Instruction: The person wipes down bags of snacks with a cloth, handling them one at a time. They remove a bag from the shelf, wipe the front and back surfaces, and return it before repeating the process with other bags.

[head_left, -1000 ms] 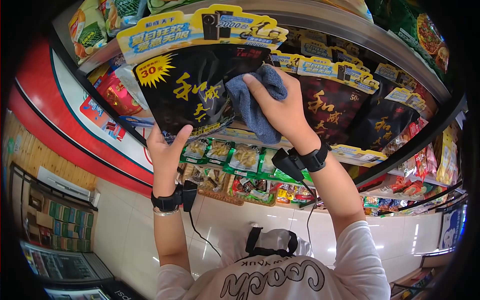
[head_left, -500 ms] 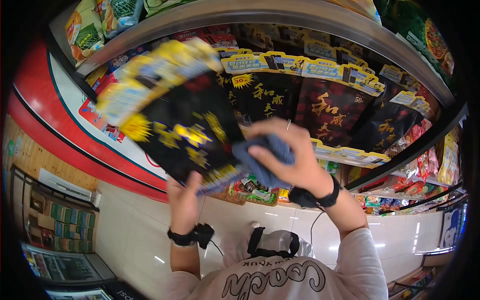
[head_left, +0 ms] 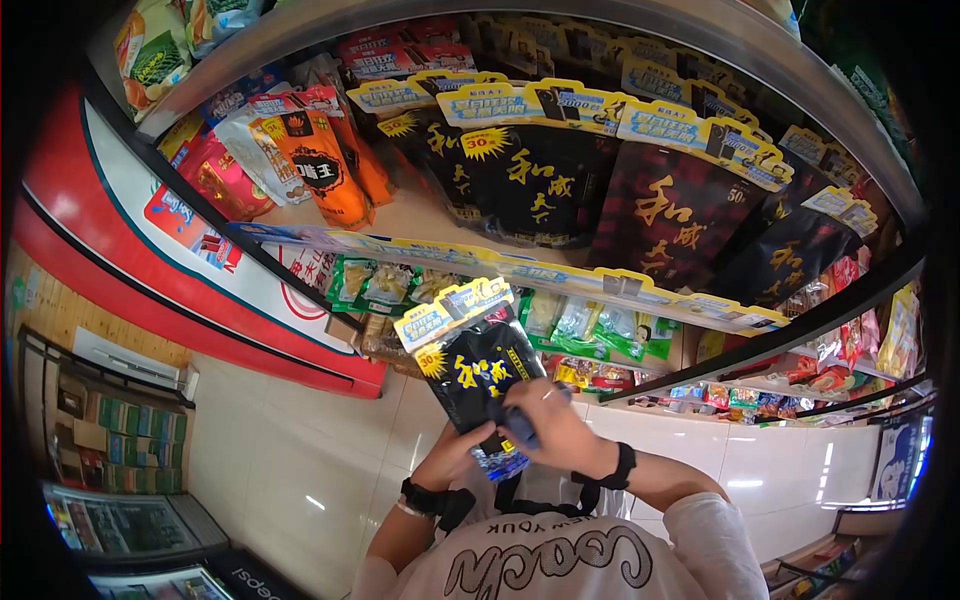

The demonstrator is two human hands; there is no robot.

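A black snack packet (head_left: 460, 375) with gold characters and a yellow-blue header card is held tilted before my chest. My left hand (head_left: 452, 455) is closed around its lower left edge, the thumb on the front. In my right hand (head_left: 560, 425) is a bunched dark blue cloth (head_left: 519, 425), pressed against the packet's lower right front. The fingers of my right hand are closed on the cloth. Part of the packet's front lies hidden behind the cloth and hand.
Similar black packets (head_left: 545, 185) and a dark red packet (head_left: 660, 210) stand on the shelf (head_left: 420, 225) ahead. Orange pouches (head_left: 325, 170) are at its left. Below hang green snack bags (head_left: 600, 325). A red-and-white curved panel (head_left: 130, 220) is on the left.
The packet has come off the shelf area, down and toward my chest, with both hands drawn in. The cloth has moved with my right hand. The orange pouches are now uncovered.
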